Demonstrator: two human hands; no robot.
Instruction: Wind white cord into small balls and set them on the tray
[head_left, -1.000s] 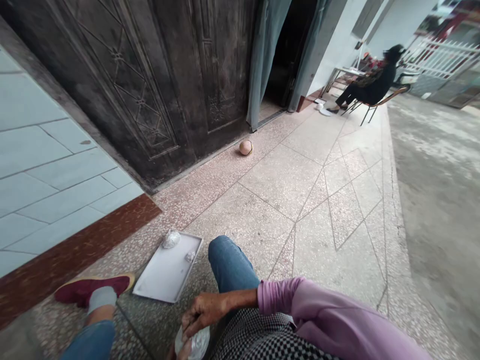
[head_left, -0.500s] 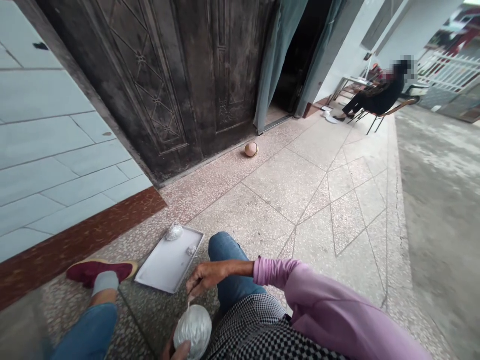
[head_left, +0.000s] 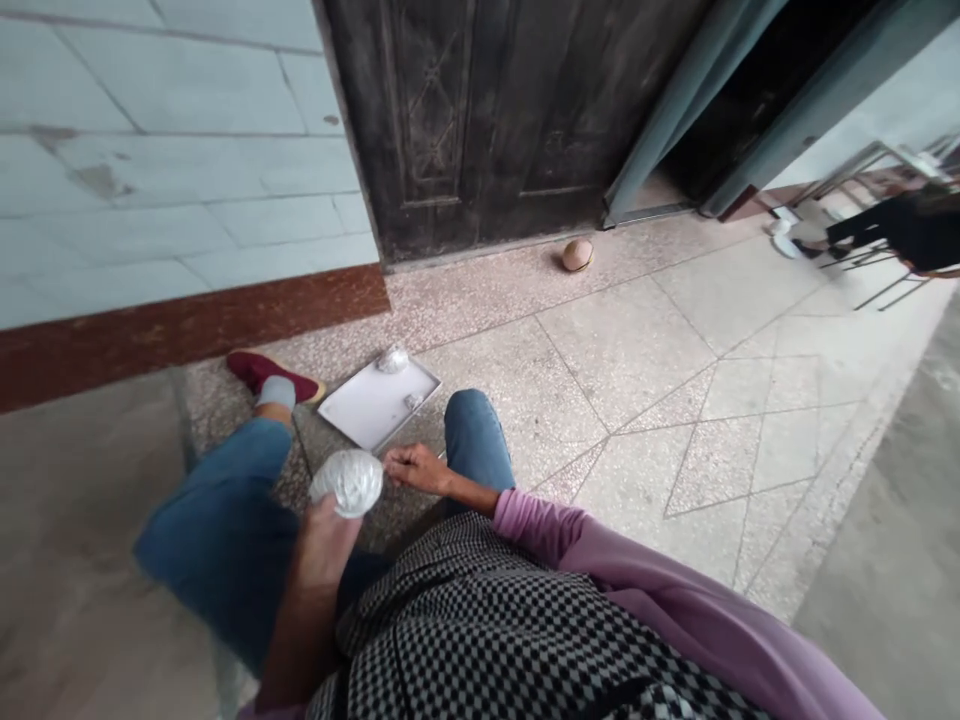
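Note:
My left hand (head_left: 324, 528) holds up a silvery ball of wound thread (head_left: 347, 481) over my lap. My right hand (head_left: 415, 466) is just right of the ball, fingers pinched on a thin strand that leads from it. I sit on the floor in blue jeans, a checked apron and a purple sleeve. Beyond my knees a white tray (head_left: 367, 408) lies on the floor with a smaller silvery ball (head_left: 392, 358) at its far corner and a tiny one (head_left: 412, 401) near its right edge.
A dark carved door (head_left: 480, 110) and a tiled wall (head_left: 165, 170) stand ahead. A small tan ball (head_left: 577, 254) lies by the door's foot. At the far right a person in black (head_left: 900, 225) sits on a chair. My red shoe (head_left: 262, 372) rests near the tray.
The view swung left and down. My left hand raised the silvery ball higher. My right hand came off the top of the ball and now pinches the strand beside it.

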